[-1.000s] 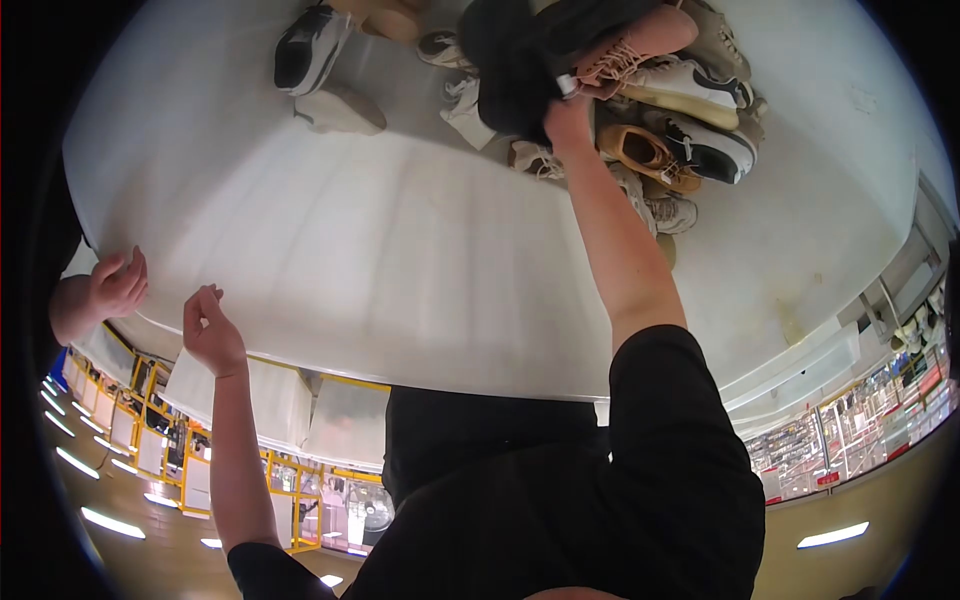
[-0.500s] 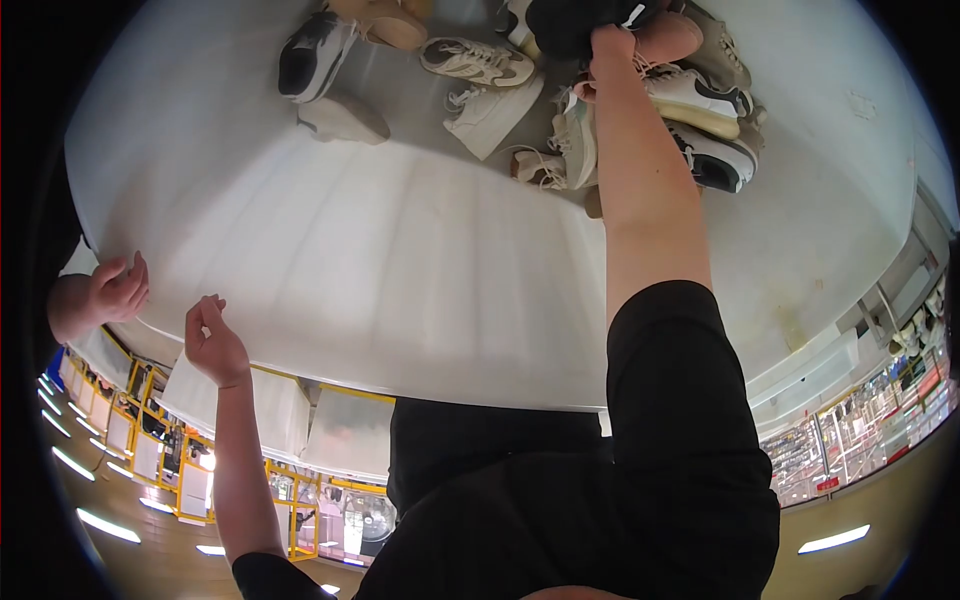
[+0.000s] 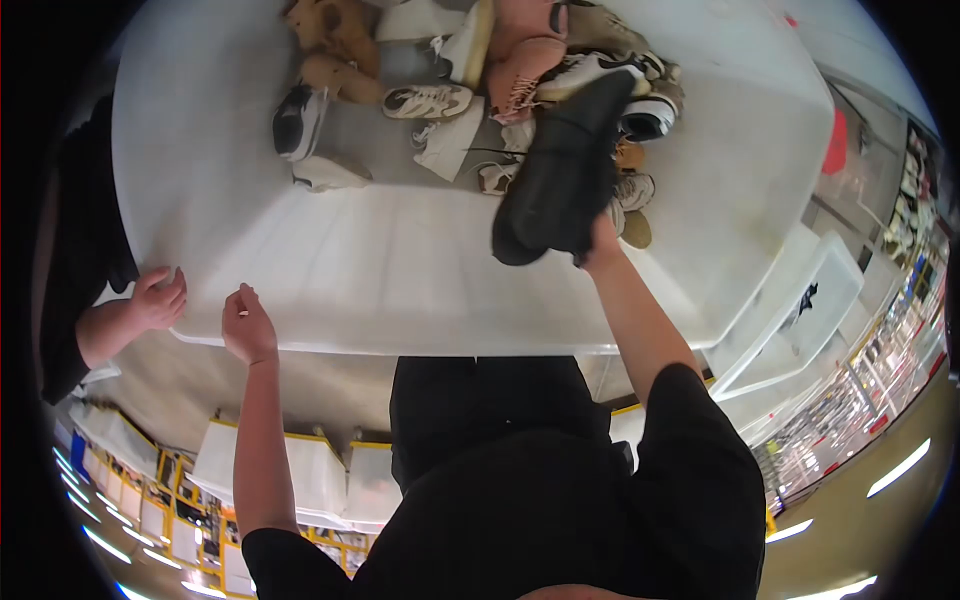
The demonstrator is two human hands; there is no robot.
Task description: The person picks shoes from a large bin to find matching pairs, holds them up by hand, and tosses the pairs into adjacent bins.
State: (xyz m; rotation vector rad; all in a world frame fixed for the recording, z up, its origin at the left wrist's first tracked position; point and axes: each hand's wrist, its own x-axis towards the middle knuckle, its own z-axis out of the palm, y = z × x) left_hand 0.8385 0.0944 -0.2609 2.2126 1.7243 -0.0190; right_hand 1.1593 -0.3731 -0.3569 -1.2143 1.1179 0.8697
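My right hand (image 3: 602, 243) grips a black boot (image 3: 560, 170) and holds it up over the front part of a large white tub (image 3: 400, 270). The boot is slightly smeared by motion. Behind it lie a pink lace-up boot (image 3: 522, 75), a white-and-black sneaker (image 3: 650, 118) and a beige sneaker (image 3: 428, 101). My left hand (image 3: 247, 328) hangs at the tub's front left rim with its fingers curled closed. No object shows in it. The boot hides some of the shoes beneath.
Tan shoes (image 3: 335, 45) and a dark-toed sneaker (image 3: 298, 122) lie at the tub's back left. Another person's hand (image 3: 158, 298) is by the left rim, close to my left hand. A second white bin (image 3: 800, 320) stands to the right.
My right hand has drawn back from the far pile toward me, bringing the black boot up over the tub's front. My left hand stays near the rim. The view has shifted.
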